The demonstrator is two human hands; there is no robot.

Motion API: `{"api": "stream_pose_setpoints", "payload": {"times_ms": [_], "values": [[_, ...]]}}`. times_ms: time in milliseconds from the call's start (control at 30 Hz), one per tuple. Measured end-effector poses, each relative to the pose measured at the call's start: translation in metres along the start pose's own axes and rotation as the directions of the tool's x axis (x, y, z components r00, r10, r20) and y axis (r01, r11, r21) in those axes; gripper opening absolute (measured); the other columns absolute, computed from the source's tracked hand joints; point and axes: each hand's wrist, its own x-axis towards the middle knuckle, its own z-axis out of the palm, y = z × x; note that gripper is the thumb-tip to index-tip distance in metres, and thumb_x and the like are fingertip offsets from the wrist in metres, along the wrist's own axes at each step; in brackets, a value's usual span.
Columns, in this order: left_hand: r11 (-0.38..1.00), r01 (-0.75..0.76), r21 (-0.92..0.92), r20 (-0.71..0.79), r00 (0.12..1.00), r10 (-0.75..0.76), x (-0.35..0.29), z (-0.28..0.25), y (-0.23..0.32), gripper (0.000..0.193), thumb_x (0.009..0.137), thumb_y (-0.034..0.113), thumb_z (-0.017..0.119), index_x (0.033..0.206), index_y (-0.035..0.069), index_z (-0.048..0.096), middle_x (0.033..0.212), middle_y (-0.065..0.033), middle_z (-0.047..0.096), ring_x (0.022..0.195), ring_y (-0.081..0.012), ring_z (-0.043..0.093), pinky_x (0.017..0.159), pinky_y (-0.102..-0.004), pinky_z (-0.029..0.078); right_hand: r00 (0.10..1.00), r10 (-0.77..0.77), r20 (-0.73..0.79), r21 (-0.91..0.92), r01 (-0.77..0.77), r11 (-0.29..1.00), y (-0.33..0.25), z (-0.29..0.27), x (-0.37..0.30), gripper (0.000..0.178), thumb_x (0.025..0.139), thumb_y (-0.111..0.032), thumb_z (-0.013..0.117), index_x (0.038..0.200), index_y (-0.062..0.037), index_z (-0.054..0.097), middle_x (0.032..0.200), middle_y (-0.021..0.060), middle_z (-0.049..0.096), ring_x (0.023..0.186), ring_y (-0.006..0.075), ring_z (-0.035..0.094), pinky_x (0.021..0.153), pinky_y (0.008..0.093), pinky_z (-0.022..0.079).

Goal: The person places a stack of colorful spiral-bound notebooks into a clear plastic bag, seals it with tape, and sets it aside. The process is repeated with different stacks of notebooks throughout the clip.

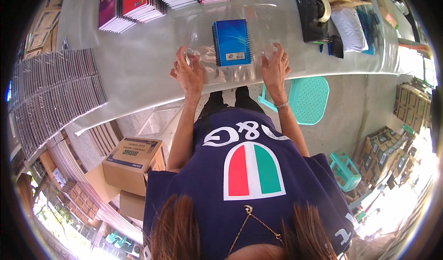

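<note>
A blue notebook (234, 42) with spiral binding lies on a sheet of clear plastic film (267, 27) on the table; pages or further books under its cover are hidden. A white label sits at the cover's near edge. To its left, my left hand (189, 73) pinches the film near the table's front edge. My right hand (275, 71) grips the film on the other side, its fingers bent. Neither hand touches the notebook.
Stacks of notebooks, such as the red ones (143, 2), line the far side. A black tape dispenser (314, 17) stands far right. Many bundled spiral notebooks (55, 94) fill the table's left end. A green stool (310, 101) and a cardboard box (131, 161) stand below the table.
</note>
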Motion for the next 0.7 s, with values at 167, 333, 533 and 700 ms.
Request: {"api": "stream_pose_setpoints", "payload": {"times_ms": [167, 333, 533, 700], "values": [[0.831, 0.249, -0.497, 0.108, 0.968, -0.226, 0.004, -0.005, -0.022, 0.019, 0.086, 0.009, 0.072, 0.102, 0.003, 0.065, 0.081, -0.0059, 0.068, 0.073, -0.0147, 0.065, 0.073, -0.0279, 0.049, 0.959, 0.164, 0.233, 0.479, -0.26, 0.838, 0.012, -0.023, 0.01, 0.038, 0.084, -0.005, 0.07, 0.119, -0.0002, 0.058, 0.088, 0.0091, 0.067, 0.079, 0.0164, 0.062, 0.072, 0.0296, 0.048], [0.684, 0.402, -0.608, 0.296, 0.915, -0.275, 0.006, -0.013, -0.031, 0.024, 0.087, 0.016, 0.075, 0.102, -0.001, 0.068, 0.084, -0.0064, 0.071, 0.069, -0.011, 0.065, 0.064, -0.0225, 0.051, 0.931, 0.12, 0.345, 0.679, -0.335, 0.653, 0.041, -0.027, 0.015, 0.013, 0.086, -0.007, 0.069, 0.095, 0.0028, 0.071, 0.08, 0.0065, 0.07, 0.072, 0.0098, 0.064, 0.064, 0.0234, 0.052], [0.674, 0.485, -0.556, 0.385, 0.87, -0.308, 0.007, -0.027, -0.01, 0.049, 0.087, 0.019, 0.075, 0.128, 0.0, 0.056, 0.088, -0.0077, 0.07, 0.071, -0.013, 0.066, 0.063, -0.0244, 0.052, 0.919, 0.084, 0.384, 0.598, -0.317, 0.736, 0.046, -0.029, 0.022, 0.024, 0.086, -0.009, 0.07, 0.107, 0.0018, 0.068, 0.087, 0.0087, 0.07, 0.073, 0.0132, 0.066, 0.066, 0.0262, 0.054], [0.924, 0.158, -0.348, 0.238, 0.968, -0.076, -0.001, -0.025, -0.005, 0.062, 0.083, 0.009, 0.072, 0.139, 0.003, 0.046, 0.11, -0.014, 0.063, 0.084, -0.0251, 0.067, 0.07, -0.0344, 0.054, 0.943, -0.012, 0.333, 0.588, -0.197, 0.784, 0.039, -0.029, 0.028, 0.032, 0.084, -0.004, 0.065, 0.116, -0.0004, 0.063, 0.099, 0.0108, 0.065, 0.077, 0.018, 0.067, 0.069, 0.0295, 0.053]]}}
